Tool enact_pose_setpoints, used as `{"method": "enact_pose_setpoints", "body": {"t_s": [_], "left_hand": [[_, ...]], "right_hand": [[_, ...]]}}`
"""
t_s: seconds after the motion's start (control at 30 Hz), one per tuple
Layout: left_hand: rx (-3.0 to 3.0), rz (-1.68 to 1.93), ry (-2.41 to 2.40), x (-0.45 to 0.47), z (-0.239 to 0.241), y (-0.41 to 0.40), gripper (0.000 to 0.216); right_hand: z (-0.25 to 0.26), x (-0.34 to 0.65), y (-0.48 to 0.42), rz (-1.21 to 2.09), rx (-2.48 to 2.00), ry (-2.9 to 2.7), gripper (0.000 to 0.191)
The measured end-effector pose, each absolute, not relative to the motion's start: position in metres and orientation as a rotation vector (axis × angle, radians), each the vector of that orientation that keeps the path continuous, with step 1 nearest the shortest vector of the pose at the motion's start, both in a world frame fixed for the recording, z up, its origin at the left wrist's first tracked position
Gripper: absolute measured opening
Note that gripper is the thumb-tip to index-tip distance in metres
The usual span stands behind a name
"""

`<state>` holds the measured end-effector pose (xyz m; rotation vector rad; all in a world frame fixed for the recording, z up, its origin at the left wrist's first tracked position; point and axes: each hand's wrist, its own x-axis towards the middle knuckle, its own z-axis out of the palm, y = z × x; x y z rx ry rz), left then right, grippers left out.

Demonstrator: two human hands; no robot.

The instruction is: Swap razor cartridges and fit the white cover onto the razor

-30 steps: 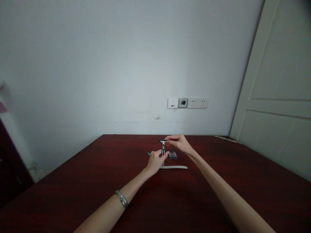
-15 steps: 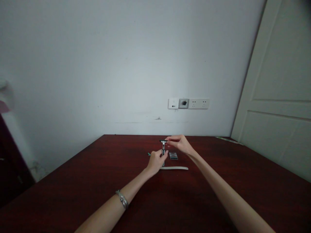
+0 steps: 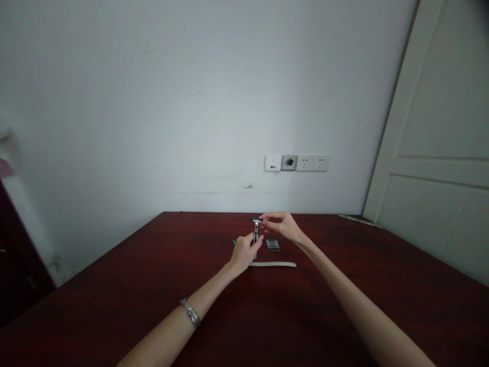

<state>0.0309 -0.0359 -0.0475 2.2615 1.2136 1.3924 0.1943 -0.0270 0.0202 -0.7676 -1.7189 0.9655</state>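
My left hand (image 3: 244,252) is closed around the handle of a silver and black razor (image 3: 256,227), which stands upright with its head on top. The fingers of my right hand (image 3: 280,224) pinch at the right end of the razor's black head; the exact contact is too small to make out. Right of the handle lies a small clear case (image 3: 273,245) with dark contents. A pale, narrow strip (image 3: 275,264) lies on the table just in front of the razor. Something small and green (image 3: 234,242) shows behind my left hand, mostly hidden by it.
The dark red table (image 3: 191,234) reaches back to a white wall with a row of sockets (image 3: 305,163). At the back right edge lies a long, thin flat strip (image 3: 359,220). A pale panelled door (image 3: 439,168) stands along the right side.
My left hand and the razor have shifted very slightly up and to the left. The right hand stays by the razor's head, nearly still.
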Motion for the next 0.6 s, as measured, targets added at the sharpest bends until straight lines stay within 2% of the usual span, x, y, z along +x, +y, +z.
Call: {"method": "enact_pose_setpoints", "body": {"t_s": [0.23, 0.37, 0.6], "left_hand": [[2.217, 1.358, 1.269, 0.027, -0.04, -0.035, 0.038], [2.151, 1.368, 1.222, 0.024, -0.031, -0.031, 0.04], [1.885, 1.4, 0.989, 0.022, -0.013, -0.015, 0.043]], "right_hand": [[0.024, 0.205, -0.025, 0.993, -0.778, -1.706, 0.044], [0.03, 0.214, -0.024, 0.978, -0.922, -1.65, 0.04], [0.024, 0.209, -0.026, 0.996, -1.065, -2.0, 0.035]]}}
